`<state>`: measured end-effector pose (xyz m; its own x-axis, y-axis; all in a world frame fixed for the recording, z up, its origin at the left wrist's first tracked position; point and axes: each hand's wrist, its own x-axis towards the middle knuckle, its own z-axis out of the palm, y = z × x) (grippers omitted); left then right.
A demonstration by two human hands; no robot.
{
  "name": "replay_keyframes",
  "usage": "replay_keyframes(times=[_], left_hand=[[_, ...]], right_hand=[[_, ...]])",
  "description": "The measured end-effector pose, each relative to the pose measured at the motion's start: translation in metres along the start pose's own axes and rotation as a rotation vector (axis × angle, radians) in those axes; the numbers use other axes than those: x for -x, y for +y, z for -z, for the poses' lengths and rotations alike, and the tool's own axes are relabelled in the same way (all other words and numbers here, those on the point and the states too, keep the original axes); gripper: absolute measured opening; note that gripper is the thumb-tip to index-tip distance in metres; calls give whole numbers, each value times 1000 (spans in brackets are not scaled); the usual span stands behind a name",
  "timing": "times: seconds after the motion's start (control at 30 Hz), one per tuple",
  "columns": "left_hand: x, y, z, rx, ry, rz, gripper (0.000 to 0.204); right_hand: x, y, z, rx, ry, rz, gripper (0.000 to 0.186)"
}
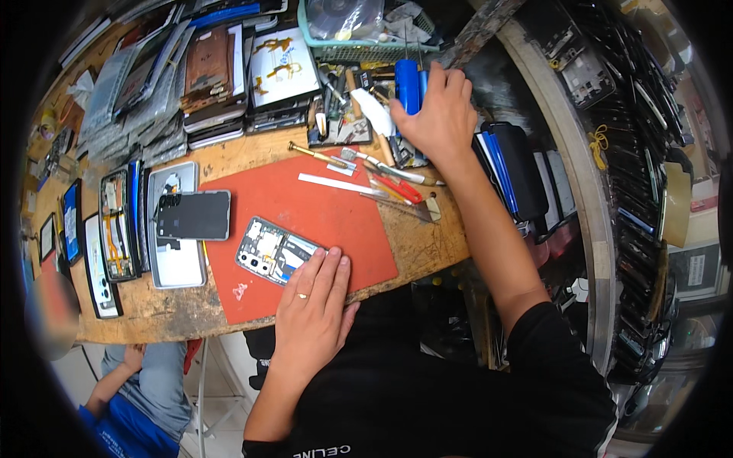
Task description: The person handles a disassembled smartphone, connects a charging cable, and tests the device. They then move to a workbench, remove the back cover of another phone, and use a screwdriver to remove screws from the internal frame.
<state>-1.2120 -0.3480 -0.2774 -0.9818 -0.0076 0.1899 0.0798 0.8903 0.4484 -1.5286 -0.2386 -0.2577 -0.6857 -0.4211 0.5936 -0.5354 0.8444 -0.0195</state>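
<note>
An opened phone (263, 246) lay camera end up and to the left on the red mat (359, 221), between the mat's middle and its near edge, with its inner parts bare. The left hand (311, 298), a ring on one finger, lay across the phone's right end; its fingers were straight and close together, resting on it rather than wrapped around it, with the thumb by the mat's near edge.

The right hand (444, 114) was stretched toward the far edge of the bench (424, 246), its fingers bent beside a blue cylinder (408, 88). The thumb came up against the cylinder's lower end in view, but whether the hand had hold of anything could not be told.

A black panel (195, 215) overlapped the mat's left edge and a silver shell (179, 263). At the mat's far right corner lay a screwdriver (314, 154), a white strip (340, 185) and a red-handled tool (405, 189). Stacked phones (210, 69) filled the bench's far left part, and a green basket (366, 53) stood at its far edge. Near the bench's near left corner, another person's hand (134, 357) rested below the top.
</note>
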Motion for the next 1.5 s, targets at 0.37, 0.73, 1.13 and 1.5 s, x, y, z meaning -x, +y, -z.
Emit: replay_keyframes(times=[0.37,0.73,1.13,1.5], left_hand=[[5,-4,-7,-35,36,-16,67],[6,-33,30,-173,288,228,37],[-10,-43,33,-442,141,173,37],[-9,-32,35,-384,122,260,41]], right_hand=[[-30,-30,-13,52,-232,-56,55],[65,19,109,-1439,-856,-469,59],[130,9,135,-1412,-1420,-594,58],[139,30,141,-1276,-1531,-317,62]])
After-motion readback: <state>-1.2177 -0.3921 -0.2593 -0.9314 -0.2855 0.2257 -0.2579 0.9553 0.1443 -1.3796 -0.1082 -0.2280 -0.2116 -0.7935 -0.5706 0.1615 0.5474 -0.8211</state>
